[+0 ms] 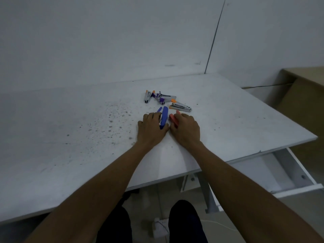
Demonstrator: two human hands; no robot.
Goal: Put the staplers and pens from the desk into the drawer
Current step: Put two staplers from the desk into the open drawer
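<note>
I see a speckled white desk [70, 130] against bare walls; my left hand [151, 128] grips a blue stapler [164, 116], my right hand [186, 130] a red stapler [173, 120]; no writing legible.

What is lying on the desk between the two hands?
Head view: a blue stapler under the left hand and a red stapler under the right hand.

Hidden under the hands, cut by the desk edge

The left hand [152, 128] covers the near end of the blue stapler [164, 116]; the right hand [186, 128] hides most of the red stapler [173, 119]. The open drawer [296, 172] runs partly under the desk's [70, 137] right edge, its inside mostly unseen.
</note>
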